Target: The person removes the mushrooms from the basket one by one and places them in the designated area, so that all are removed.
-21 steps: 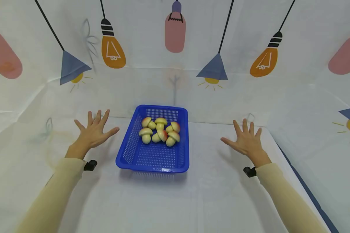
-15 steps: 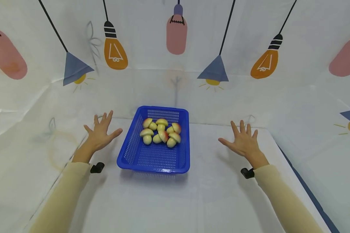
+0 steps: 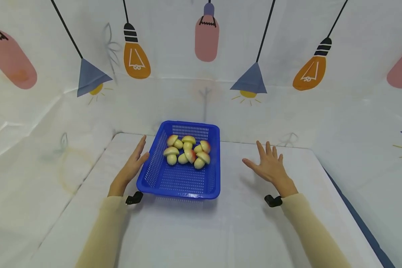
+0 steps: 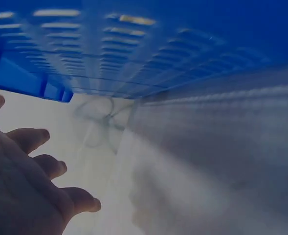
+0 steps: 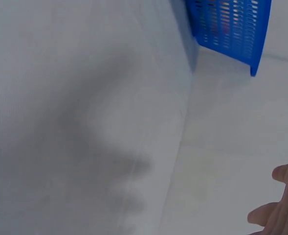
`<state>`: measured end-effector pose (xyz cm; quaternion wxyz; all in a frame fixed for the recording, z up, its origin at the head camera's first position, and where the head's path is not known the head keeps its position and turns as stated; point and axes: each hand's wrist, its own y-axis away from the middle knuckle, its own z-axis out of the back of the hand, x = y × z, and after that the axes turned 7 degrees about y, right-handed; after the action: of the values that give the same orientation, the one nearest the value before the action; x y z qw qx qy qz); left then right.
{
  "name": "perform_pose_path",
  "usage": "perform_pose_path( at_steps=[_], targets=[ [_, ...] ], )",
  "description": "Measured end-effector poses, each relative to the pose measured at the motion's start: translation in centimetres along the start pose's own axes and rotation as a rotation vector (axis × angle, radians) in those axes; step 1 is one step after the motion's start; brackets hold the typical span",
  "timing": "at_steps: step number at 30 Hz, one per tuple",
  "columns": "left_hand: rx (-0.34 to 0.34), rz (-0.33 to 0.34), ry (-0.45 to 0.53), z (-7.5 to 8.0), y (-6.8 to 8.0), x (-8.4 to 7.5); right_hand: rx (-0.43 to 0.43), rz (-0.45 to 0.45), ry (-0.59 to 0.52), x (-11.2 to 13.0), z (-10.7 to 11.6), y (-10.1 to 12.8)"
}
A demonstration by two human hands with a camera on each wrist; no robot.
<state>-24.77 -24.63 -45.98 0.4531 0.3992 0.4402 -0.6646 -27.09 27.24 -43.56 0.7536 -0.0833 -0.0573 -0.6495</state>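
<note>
A blue plastic basket (image 3: 177,190) with slotted walls stands on the white table, several toy mushrooms (image 3: 188,152) with yellow and reddish caps lying in its far half. My left hand (image 3: 130,169) is right at the basket's left rim, fingers straight, thumb toward the rim. In the left wrist view the slotted wall of the basket (image 4: 114,49) spans the top, with the left hand (image 4: 21,171) spread beside it. To the right of the basket, apart from it, my right hand (image 3: 271,167) hovers with its fingers spread. Neither hand holds anything.
A white table (image 3: 241,230) lies under the basket. Behind it hangs a white sheet (image 3: 174,96) printed with lamps and bulbs, which also closes off the left and right sides. Dark blue shows along the table's right edge (image 3: 361,223).
My left hand has moved right, up to the basket's rim, and turned more edge-on. The right hand has come a little left, toward the basket. The basket and mushrooms stay put.
</note>
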Motion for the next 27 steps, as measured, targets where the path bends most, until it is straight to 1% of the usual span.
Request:
perform_pose_path(
  at_steps=[4,8,10,11,13,15,17,20,24,27],
  targets=[
    [0.0,0.01,0.111,-0.9,0.2,1.3,-0.022,-0.002,-0.049,0.6,-0.5,0.1],
    [0.007,0.012,0.152,-0.9,0.3,2.0,-0.063,-0.006,-0.129,1.5,-1.0,0.7],
    [0.02,0.014,0.13,-0.7,0.3,2.1,-0.084,-0.002,-0.181,2.0,-1.4,1.1],
    [0.023,0.015,0.102,-0.5,0.3,2.1,-0.093,0.0,-0.207,2.4,-1.6,1.3],
    [0.027,0.027,0.034,-0.1,0.2,2.0,-0.106,0.001,-0.253,3.0,-2.2,1.7],
    [0.035,0.052,-0.051,0.2,0.2,1.8,-0.105,0.0,-0.292,3.6,-2.8,2.0],
    [0.046,0.069,-0.104,0.3,0.2,1.6,-0.104,-0.005,-0.319,4.2,-3.2,2.4],
    [0.069,0.065,-0.126,0.1,0.2,1.5,-0.103,0.0,-0.337,5.0,-3.6,2.6],
    [0.078,0.037,-0.099,0.0,0.1,1.6,-0.096,0.018,-0.334,5.8,-3.8,2.5],
    [0.078,0.043,-0.102,0.2,0.1,1.7,-0.091,0.026,-0.339,6.3,-3.7,2.6]
  ],
)
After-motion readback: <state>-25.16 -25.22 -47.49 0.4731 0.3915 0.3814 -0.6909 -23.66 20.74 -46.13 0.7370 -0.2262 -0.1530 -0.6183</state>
